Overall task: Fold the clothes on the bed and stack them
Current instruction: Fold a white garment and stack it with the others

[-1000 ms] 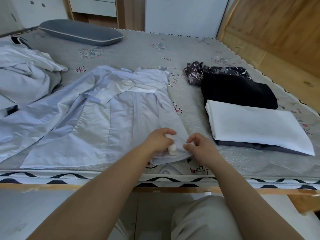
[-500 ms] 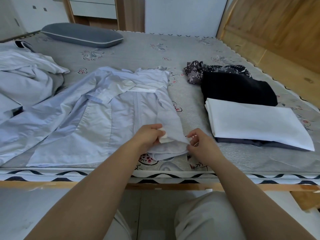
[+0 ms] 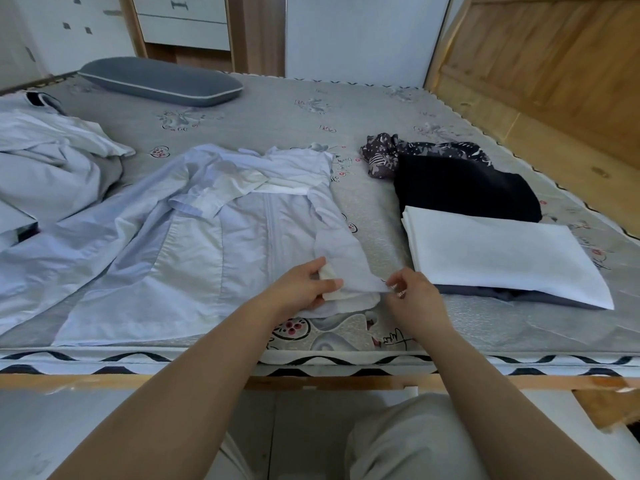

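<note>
head view: pale blue shirt (image 3: 207, 244) spread flat on the grey mattress (image 3: 277, 112), collar away from the person, its right sleeve lying down toward the near edge. left hand (image 3: 301, 289) grips the sleeve cuff (image 3: 346, 282), thumb over the fabric; right hand (image 3: 414, 294) pinches the cuff's other edge. folded white cloth (image 3: 502, 258) tops a dark stack to the right, black garment (image 3: 464, 188) behind it. crumpled pale clothes (image 3: 48, 168) far left, grey pillow (image 3: 159, 81) beyond.
</note>
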